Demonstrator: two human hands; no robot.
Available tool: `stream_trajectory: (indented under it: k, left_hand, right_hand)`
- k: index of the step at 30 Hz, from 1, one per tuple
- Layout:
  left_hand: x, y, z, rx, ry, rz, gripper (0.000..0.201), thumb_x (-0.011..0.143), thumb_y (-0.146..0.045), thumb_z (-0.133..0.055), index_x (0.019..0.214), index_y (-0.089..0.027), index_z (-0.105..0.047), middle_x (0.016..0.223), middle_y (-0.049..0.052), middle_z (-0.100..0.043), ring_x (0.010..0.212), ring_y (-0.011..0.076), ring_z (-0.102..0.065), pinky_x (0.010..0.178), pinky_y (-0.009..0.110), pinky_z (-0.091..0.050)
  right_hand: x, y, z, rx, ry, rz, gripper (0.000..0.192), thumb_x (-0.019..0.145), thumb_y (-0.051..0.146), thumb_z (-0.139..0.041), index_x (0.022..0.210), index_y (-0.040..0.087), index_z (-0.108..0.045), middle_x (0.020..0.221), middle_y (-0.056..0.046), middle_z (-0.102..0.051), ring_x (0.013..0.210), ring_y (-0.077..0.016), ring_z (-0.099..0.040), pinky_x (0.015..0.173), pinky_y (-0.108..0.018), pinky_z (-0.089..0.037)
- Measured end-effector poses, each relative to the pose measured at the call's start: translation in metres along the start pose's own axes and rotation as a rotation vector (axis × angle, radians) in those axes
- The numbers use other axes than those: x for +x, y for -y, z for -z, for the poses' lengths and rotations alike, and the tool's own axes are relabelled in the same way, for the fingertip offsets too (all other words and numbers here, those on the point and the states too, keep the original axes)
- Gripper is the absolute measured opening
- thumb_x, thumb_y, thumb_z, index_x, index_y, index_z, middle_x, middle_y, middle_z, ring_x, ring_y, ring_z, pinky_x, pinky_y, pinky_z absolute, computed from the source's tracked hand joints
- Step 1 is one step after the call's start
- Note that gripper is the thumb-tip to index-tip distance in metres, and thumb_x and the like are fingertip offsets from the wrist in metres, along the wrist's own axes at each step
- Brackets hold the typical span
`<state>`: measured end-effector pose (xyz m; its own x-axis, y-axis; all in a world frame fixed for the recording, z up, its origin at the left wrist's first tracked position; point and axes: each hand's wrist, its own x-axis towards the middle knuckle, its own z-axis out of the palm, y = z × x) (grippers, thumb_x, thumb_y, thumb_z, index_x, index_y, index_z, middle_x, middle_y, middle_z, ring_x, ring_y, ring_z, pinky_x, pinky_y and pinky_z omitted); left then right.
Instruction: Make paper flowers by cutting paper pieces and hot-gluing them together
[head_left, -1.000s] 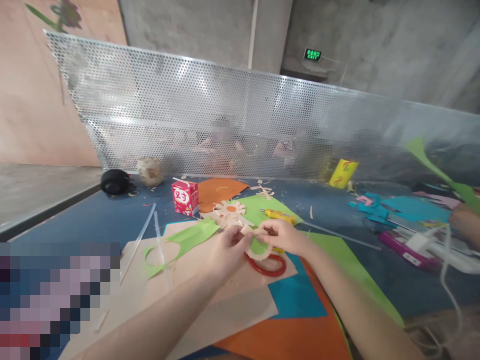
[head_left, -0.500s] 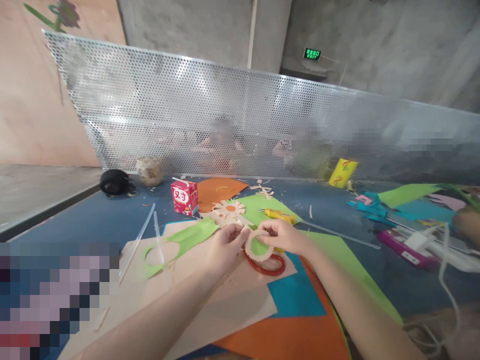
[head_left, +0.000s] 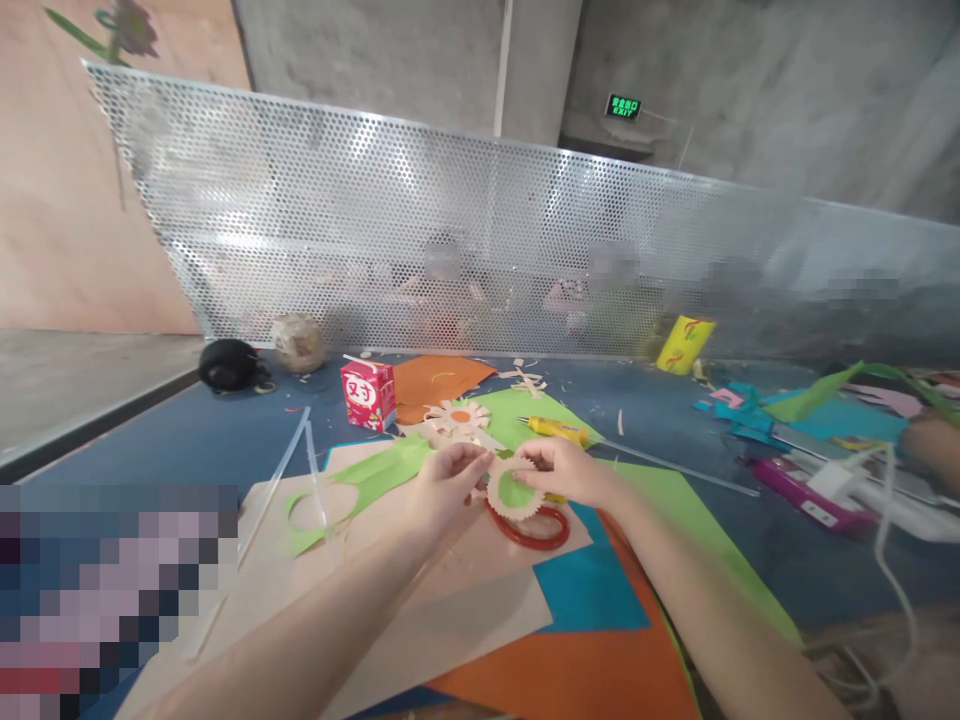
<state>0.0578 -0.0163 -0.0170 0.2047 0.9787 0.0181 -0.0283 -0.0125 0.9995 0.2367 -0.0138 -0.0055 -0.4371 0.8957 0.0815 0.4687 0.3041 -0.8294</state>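
Observation:
Between my two hands is a round paper flower [head_left: 517, 490], cream with a notched edge and a green centre. My left hand [head_left: 454, 485] pinches at its upper left edge, thumb and index finger together. At the upper right, the fingers of my right hand [head_left: 566, 470] are closed on the flower, thumb over its front. Just below it, the red handle of a pair of scissors [head_left: 551, 540] rests on the cream paper sheet [head_left: 465, 590]. Beyond my hands lie a second paper flower [head_left: 459, 415] with an orange centre and a yellow glue gun [head_left: 559, 430].
To the left are clear glue sticks [head_left: 285, 460] and a green paper offcut [head_left: 375, 475] with a round hole. A red drink carton [head_left: 367, 393] stands behind. On the right, a purple and white power strip [head_left: 814, 495] lies near another person's hand [head_left: 934, 445]. A perforated metal screen [head_left: 375, 220] borders the table.
The flower has turned and shifted slightly between my fingers, and my left hand has moved a little. On the right, a green paper piece near the other person's hand has changed position.

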Motion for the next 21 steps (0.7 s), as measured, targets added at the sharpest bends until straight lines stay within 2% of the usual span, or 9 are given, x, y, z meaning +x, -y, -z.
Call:
stream_trajectory:
  k: [6,14,21]
  left_hand:
    - [0.004,0.000,0.000,0.007,-0.009,0.023,0.026,0.060,-0.039,-0.065,0.066,-0.015,-0.057,0.053,-0.003,-0.052,0.050,0.0079,-0.048,0.043,0.017,-0.032]
    - [0.009,0.003,0.005,0.052,-0.015,0.014,0.030,0.058,-0.041,-0.066,0.068,-0.014,-0.058,0.056,-0.002,-0.056,0.050,0.0080,-0.048,0.045,0.018,-0.034]
    - [0.011,0.004,0.006,0.219,0.000,-0.047,0.029,0.066,-0.044,-0.055,0.071,-0.015,-0.056,0.060,0.001,-0.059,0.054,0.0111,-0.054,0.048,0.020,-0.038]
  right_hand:
    - [0.001,-0.001,-0.001,0.041,0.033,0.004,0.014,0.076,0.028,-0.054,0.082,0.016,-0.059,0.074,-0.002,-0.060,0.064,-0.0131,-0.053,0.059,-0.023,-0.041]
    - [0.001,-0.001,0.000,0.048,0.038,0.014,0.014,0.077,0.028,-0.054,0.082,0.015,-0.058,0.072,-0.002,-0.058,0.064,-0.0125,-0.053,0.058,-0.023,-0.040]
    - [0.002,-0.001,0.001,0.020,0.044,0.029,0.015,0.077,0.029,-0.053,0.082,0.015,-0.057,0.072,-0.001,-0.058,0.063,-0.0119,-0.053,0.058,-0.022,-0.040]
